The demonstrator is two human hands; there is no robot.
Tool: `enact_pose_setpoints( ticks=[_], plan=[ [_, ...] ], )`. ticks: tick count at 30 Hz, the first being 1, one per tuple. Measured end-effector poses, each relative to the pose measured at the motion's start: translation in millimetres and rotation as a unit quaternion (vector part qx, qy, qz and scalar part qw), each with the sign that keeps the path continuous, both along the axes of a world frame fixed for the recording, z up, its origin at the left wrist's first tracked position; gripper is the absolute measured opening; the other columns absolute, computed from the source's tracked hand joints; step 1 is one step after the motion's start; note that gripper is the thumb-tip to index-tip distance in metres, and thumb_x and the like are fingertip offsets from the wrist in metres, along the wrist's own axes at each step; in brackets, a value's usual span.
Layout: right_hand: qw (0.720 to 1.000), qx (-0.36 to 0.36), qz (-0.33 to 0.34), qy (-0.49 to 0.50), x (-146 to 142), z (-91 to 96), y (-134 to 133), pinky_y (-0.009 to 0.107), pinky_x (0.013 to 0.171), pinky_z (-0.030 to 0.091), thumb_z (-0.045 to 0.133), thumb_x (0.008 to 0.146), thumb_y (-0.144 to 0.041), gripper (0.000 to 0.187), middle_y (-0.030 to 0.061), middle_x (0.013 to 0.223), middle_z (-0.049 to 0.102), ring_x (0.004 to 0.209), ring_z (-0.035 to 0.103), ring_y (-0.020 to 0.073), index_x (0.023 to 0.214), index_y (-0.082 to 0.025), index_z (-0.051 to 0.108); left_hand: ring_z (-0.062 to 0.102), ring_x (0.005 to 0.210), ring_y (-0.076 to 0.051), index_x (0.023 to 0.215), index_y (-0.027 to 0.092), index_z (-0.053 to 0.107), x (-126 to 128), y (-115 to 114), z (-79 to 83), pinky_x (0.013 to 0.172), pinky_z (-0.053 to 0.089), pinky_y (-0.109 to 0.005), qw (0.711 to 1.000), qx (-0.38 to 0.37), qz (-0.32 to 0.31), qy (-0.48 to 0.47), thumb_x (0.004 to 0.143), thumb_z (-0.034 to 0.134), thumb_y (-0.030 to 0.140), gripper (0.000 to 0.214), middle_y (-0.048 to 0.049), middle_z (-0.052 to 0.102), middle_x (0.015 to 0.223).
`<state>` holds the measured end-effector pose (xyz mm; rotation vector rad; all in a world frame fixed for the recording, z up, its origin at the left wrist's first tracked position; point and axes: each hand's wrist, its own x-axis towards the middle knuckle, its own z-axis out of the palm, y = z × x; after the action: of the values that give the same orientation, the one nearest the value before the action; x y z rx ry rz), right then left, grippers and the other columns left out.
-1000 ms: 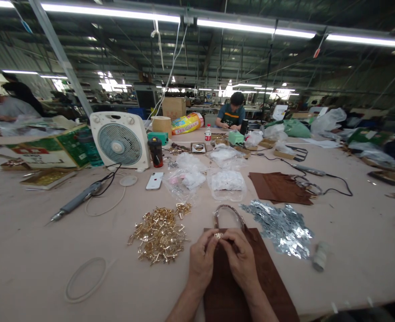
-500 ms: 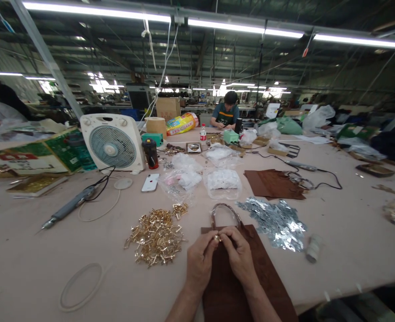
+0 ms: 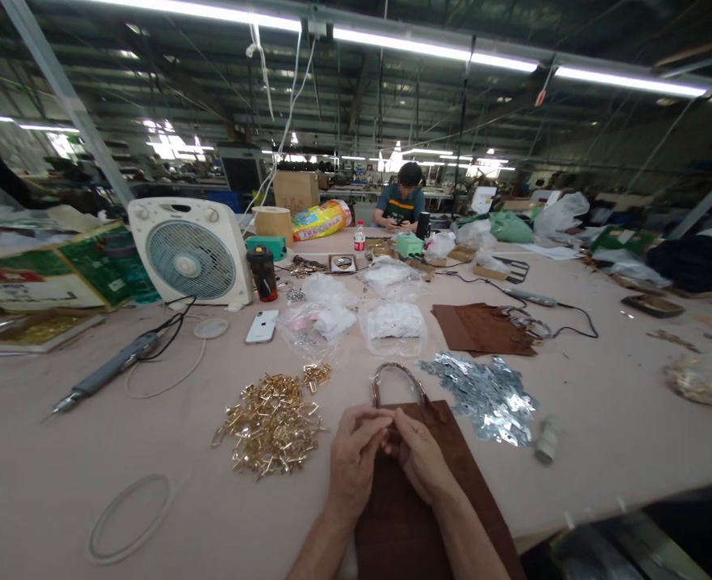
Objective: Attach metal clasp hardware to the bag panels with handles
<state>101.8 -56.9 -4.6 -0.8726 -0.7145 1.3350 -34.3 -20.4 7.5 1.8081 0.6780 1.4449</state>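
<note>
My left hand and my right hand meet over the upper part of a brown bag, thumbs and fingertips pinched together. Between those fingertips is a small gold metal fitting, now almost wholly covered by them. The bag lies flat on the table, its wrapped handle arching away from me. Left of my hands spreads a heap of gold metal fittings. Beyond the bag on the right lies a pile of flat silver metal plates.
More brown pieces with handles lie behind the silver plates. Plastic bags, a phone, a tumbler and a fan stand or lie farther back. A corded tool is at left. Across the table sits a person.
The gold fitting, visible between my fingertips before, is now hidden as the fingers have shifted around it. The whole view has turned slightly right; the bag and piles lie as before.
</note>
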Motion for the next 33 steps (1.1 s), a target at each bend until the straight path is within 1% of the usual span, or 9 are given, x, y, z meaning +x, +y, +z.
enact_pose_setpoints(
  ticks=[4, 10, 16, 18, 21, 24, 28, 31, 33],
  plan=[
    [0.999, -0.02, 0.007, 0.035, 1.9, 2.6, -2.9, 0.022, 0.074, 0.054, 0.085, 0.085, -0.048, 0.037, 0.0054, 0.095, 0.075, 0.077, 0.063, 0.0123, 0.108, -0.02, 0.082, 0.069, 0.098, -0.019, 0.103, 0.023, 0.077, -0.2, 1.0, -2.3, 0.086, 0.058, -0.03, 1.0, 0.004, 0.003, 0.018, 0.102, 0.059, 0.021, 0.019, -0.0062, 0.071, 0.103],
    [0.999, -0.03, 0.004, 0.038, 2.5, 5.1, -3.9, 0.029, 0.088, 0.059, 0.086, 0.085, -0.046, 0.037, 0.0095, 0.111, 0.077, 0.092, 0.07, 0.0163, 0.109, -0.018, 0.081, 0.066, 0.107, -0.021, 0.112, 0.024, 0.073, -1.0, 2.3, -8.6, 0.096, 0.056, -0.035, 0.998, -0.022, 0.048, 0.025, 0.102, 0.058, 0.022, 0.018, -0.0068, 0.07, 0.111],
    [0.989, -0.008, -0.147, 0.025, 34.2, 0.1, -6.6, 0.029, 0.09, 0.061, 0.095, 0.073, -0.037, 0.044, 0.0018, 0.106, 0.076, 0.097, 0.073, 0.017, 0.113, -0.028, 0.077, 0.063, 0.121, -0.025, 0.121, 0.022, 0.068, -0.9, 7.2, -20.5, 0.102, 0.057, -0.041, 0.982, -0.091, 0.165, 0.008, 0.101, 0.058, 0.028, 0.023, -0.0113, 0.063, 0.127],
    [0.985, -0.005, -0.172, -0.019, 49.4, -3.9, -8.8, 0.03, 0.091, 0.06, 0.096, 0.072, -0.036, 0.053, 0.0013, 0.107, 0.075, 0.098, 0.072, 0.0175, 0.12, -0.03, 0.074, 0.058, 0.131, -0.027, 0.128, 0.021, 0.064, 0.4, 7.9, -25.6, 0.109, 0.053, -0.046, 0.973, -0.111, 0.199, 0.016, 0.099, 0.057, 0.025, 0.029, -0.0131, 0.06, 0.136],
    [0.977, -0.017, -0.184, -0.108, 65.8, -11.4, -11.0, 0.031, 0.089, 0.059, 0.093, 0.074, -0.041, 0.045, 0.0035, 0.103, 0.076, 0.095, 0.071, 0.0189, 0.113, -0.025, 0.077, 0.052, 0.141, -0.03, 0.135, 0.02, 0.059, 4.7, 6.1, -30.4, 0.121, 0.042, -0.053, 0.969, -0.121, 0.208, 0.063, 0.094, 0.059, 0.02, 0.041, -0.0146, 0.057, 0.145],
    [0.961, -0.023, -0.212, -0.179, 71.5, -16.2, -10.5, 0.032, 0.084, 0.057, 0.09, 0.074, -0.047, 0.042, 0.0048, 0.1, 0.076, 0.091, 0.069, 0.0204, 0.107, -0.023, 0.079, 0.049, 0.145, -0.033, 0.14, 0.018, 0.057, 9.6, 6.0, -27.7, 0.124, 0.037, -0.055, 0.965, -0.15, 0.188, 0.103, 0.088, 0.063, 0.019, 0.052, -0.0164, 0.056, 0.15],
    [0.932, -0.024, -0.256, -0.255, 70.7, -16.3, -9.0, 0.03, 0.071, 0.052, 0.086, 0.075, -0.055, 0.045, 0.0043, 0.093, 0.074, 0.081, 0.064, 0.0191, 0.105, -0.021, 0.081, 0.057, 0.138, -0.037, 0.145, 0.013, 0.053, 11.0, 18.7, -12.3, 0.117, 0.044, -0.053, 0.946, -0.275, 0.149, 0.083, 0.079, 0.075, 0.023, 0.07, -0.022, 0.054, 0.153],
    [0.926, -0.014, -0.272, -0.262, 70.4, -15.6, -9.3, 0.028, 0.063, 0.045, 0.085, 0.077, -0.057, 0.047, 0.002, 0.082, 0.069, 0.069, 0.057, 0.0157, 0.106, -0.02, 0.081, 0.069, 0.122, -0.035, 0.133, 0.012, 0.063, 11.2, 31.9, 0.4, 0.106, 0.054, -0.045, 0.915, -0.403, -0.01, -0.012, 0.075, 0.081, 0.029, 0.063, -0.0224, 0.065, 0.141],
    [0.931, -0.001, -0.27, -0.244, 71.0, -15.5, -10.0, 0.028, 0.062, 0.043, 0.084, 0.079, -0.057, 0.047, 0.0013, 0.079, 0.067, 0.066, 0.054, 0.0145, 0.107, -0.021, 0.08, 0.075, 0.109, -0.034, 0.118, 0.01, 0.071, 13.6, 37.1, 5.6, 0.097, 0.058, -0.041, 0.859, -0.48, -0.161, -0.076, 0.077, 0.082, 0.036, 0.049, -0.0207, 0.075, 0.124]
  ],
)
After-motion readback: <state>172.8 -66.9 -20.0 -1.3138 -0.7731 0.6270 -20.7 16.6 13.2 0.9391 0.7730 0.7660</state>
